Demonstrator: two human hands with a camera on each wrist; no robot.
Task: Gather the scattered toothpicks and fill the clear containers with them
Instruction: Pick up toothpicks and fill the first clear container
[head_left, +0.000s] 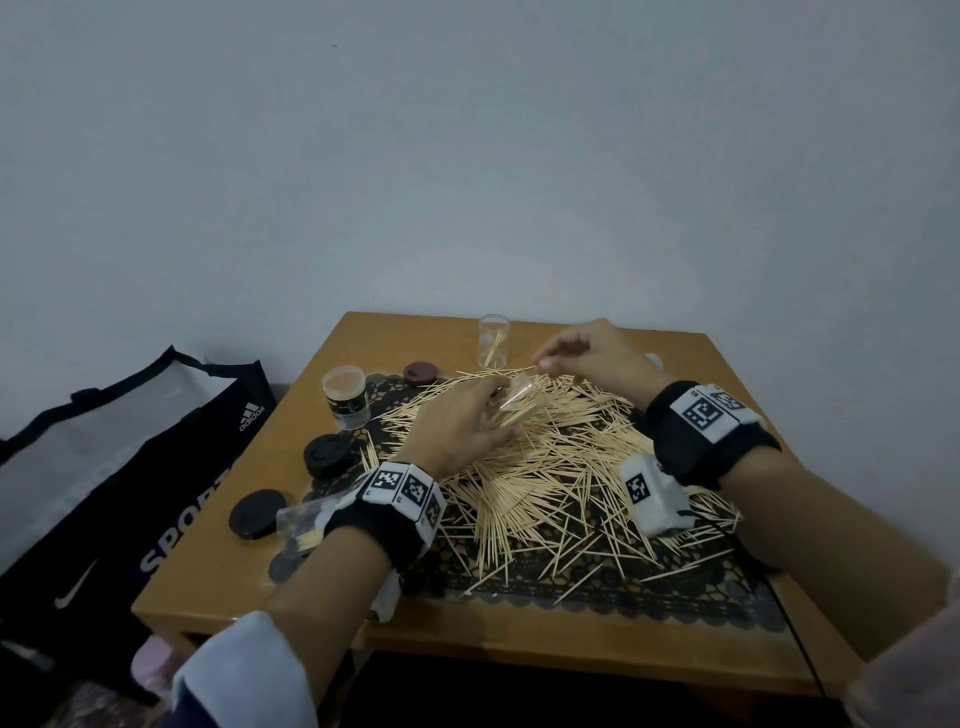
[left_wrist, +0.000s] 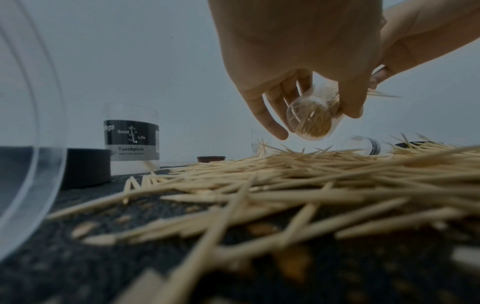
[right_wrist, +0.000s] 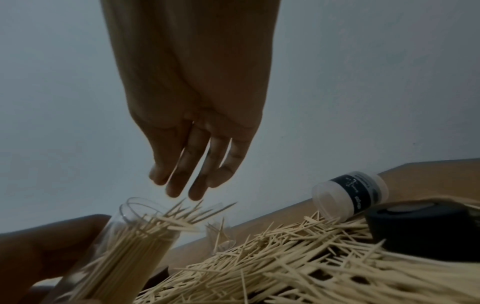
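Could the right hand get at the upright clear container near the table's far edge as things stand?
Probably yes: the upright clear container stands just beyond the right hand, with only toothpicks lying between. That hand hovers with no container in it.

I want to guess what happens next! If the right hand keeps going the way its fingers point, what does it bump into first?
Probably the toothpicks sticking out of the clear container that the left hand holds tilted. The right hand points its fingers down at them, just above the container's open mouth.
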